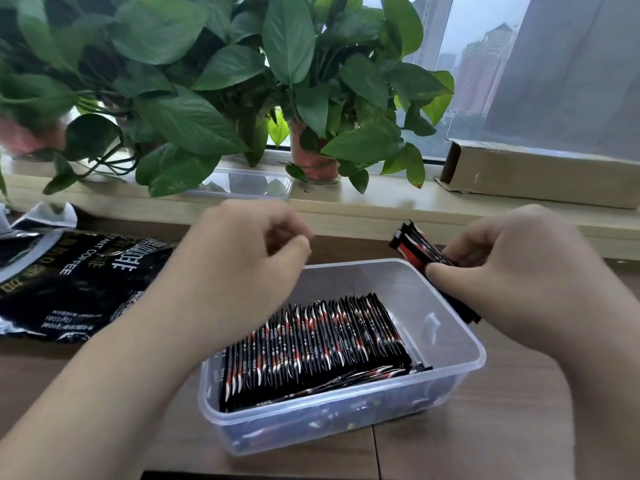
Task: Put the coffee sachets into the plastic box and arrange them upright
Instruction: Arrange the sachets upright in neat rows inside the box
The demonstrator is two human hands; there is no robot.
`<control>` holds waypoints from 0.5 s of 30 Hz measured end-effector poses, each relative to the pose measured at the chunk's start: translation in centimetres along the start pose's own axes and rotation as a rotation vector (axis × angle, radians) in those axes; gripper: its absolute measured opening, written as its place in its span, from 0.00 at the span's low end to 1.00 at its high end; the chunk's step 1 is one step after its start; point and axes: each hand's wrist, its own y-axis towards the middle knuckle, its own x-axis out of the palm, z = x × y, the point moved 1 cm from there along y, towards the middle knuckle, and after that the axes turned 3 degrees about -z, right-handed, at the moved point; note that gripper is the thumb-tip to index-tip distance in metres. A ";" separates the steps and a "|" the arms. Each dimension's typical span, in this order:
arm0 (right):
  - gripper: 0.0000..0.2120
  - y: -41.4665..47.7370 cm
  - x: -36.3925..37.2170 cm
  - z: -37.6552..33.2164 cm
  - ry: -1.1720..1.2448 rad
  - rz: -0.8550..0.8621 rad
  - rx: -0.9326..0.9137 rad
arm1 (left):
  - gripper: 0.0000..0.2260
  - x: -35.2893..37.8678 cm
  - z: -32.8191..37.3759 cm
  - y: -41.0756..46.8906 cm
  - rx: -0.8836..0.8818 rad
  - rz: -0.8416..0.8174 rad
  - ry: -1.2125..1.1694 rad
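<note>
Fingers [450,275] of the right hand [519,271] clamp a bundle of coffee sachets [414,247] over the far-right rim of the plastic box [460,344], long axis slanting up & left. Packed row [311,344] stands on edge inside, w/ free space just below the bundle, so right hand's nearer. Left hand [242,265] hovers over the box's far-left side, curled, nothing visible in it. Coffee bag [69,282] lies left on the bench [485,438].

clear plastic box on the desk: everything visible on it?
Clear, lidless rectangular plastic box, rounded corners, thick rim, flat on the brown wooden table, slightly askew. A tight row of black-and-red coffee sachets stands on edge inside; a few loose sachets lie flat by the near wall; its far right end is bare. The left hand hovers over it; the right hand holds a sachet bundle at its right rim, contact unclear.
</note>
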 end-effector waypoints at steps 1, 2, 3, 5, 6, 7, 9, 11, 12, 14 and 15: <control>0.09 -0.1 -0.1 0.0 -0.013 -0.016 0.041 | 0.06 0.4 0.7 0.2 0.081 -0.098 0.106; 0.09 -0.1 0.0 0.1 -0.028 -0.034 0.073 | 0.08 0.9 1.5 0.6 0.161 -0.217 0.205; 0.09 0.0 0.0 0.1 -0.042 -0.050 0.097 | 0.10 1.7 2.1 1.2 0.242 -0.353 0.298; 0.08 0.1 0.3 0.2 -0.074 -0.068 0.131 | 0.13 3.7 2.5 2.3 0.405 -0.594 0.422; 0.08 0.2 0.4 0.2 -0.093 -0.073 0.142 | 0.15 4.7 2.3 2.9 0.467 -0.689 0.459; 0.07 0.3 0.5 0.2 -0.113 -0.080 0.150 | 0.17 5.6 2.0 3.3 0.506 -0.766 0.499; 0.06 0.4 1.0 0.1 -0.158 -0.100 0.153 | 0.23 6.9 1.3 3.6 0.529 -0.879 0.532; 0.06 0.6 1.6 -0.1 -0.206 -0.111 0.142 | 0.29 7.6 0.8 3.5 0.557 -0.949 0.532; 0.06 0.7 1.9 -0.2 -0.231 -0.116 0.137 | 0.31 7.7 0.5 3.5 0.580 -0.962 0.537; 0.05 0.8 2.8 -0.3 -0.288 -0.119 0.127 | 0.33 7.6 0.1 3.4 0.605 -0.965 0.556; 0.05 0.9 3.3 -0.3 -0.323 -0.118 0.117 | 0.32 7.5 0.0 3.4 0.609 -0.961 0.565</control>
